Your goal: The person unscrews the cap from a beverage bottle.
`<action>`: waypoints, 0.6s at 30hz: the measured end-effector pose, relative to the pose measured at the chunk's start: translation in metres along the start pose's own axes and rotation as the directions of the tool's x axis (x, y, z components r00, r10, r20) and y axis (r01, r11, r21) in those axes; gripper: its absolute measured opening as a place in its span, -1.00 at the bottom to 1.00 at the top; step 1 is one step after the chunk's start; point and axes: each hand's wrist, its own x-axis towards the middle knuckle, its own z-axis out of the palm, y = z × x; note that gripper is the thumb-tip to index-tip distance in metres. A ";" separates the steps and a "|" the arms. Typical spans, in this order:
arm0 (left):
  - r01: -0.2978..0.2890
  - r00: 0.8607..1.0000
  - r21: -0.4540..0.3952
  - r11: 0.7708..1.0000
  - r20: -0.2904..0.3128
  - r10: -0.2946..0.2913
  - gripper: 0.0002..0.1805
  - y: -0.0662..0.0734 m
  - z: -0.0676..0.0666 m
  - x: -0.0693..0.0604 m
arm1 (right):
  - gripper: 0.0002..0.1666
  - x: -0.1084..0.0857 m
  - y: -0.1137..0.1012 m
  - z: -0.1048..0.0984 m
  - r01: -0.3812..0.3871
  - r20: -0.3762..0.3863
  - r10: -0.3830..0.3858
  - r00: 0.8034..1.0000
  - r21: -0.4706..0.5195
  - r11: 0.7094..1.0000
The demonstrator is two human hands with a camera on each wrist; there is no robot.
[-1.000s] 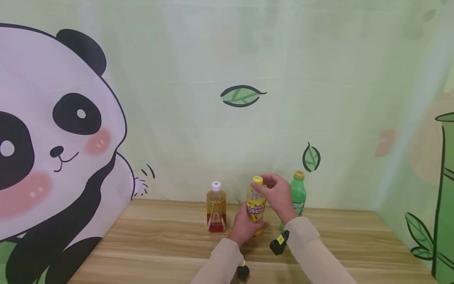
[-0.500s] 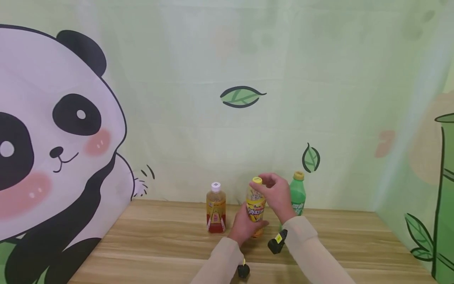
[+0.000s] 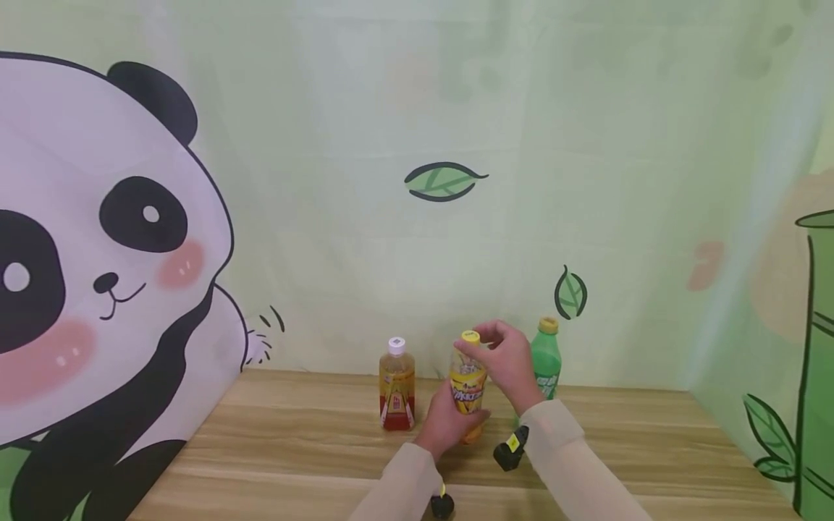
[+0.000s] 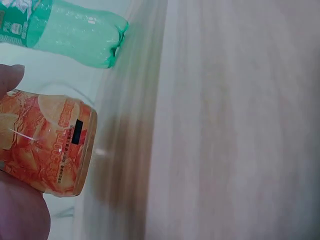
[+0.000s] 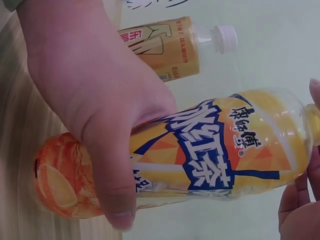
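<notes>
An iced tea bottle (image 3: 467,383) with a yellow and orange label stands nearly upright in front of me. My left hand (image 3: 444,421) grips it round its lower half, fingers behind and thumb across the front. At the top, the thumb and fingers of my right hand (image 3: 511,362) pinch the yellow cap (image 3: 470,336), which sits on the neck. The left wrist view shows the bottle's orange base (image 4: 50,145) close to the table; whether it touches is unclear. In the right wrist view the labelled side of the tea bottle (image 5: 210,145) faces the camera.
An amber drink bottle (image 3: 397,391) with a white cap stands to the left. Behind my right wrist is a green bottle (image 3: 546,354) with a gold cap, partly hidden. All are on a wooden table (image 3: 293,434) before a panda-print backdrop (image 3: 326,217).
The tea bottle and both hands have shifted slightly toward me and left, keeping the same hold. The whole scene sits a little lower in the head view. The other bottles stay put.
</notes>
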 end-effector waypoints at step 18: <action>-0.026 0.995 -0.019 0.999 0.091 0.028 -0.26 0.031 -0.009 -0.027 | -0.36 -0.016 -0.018 -0.005 -0.001 0.003 0.001 1.000 0.097 0.995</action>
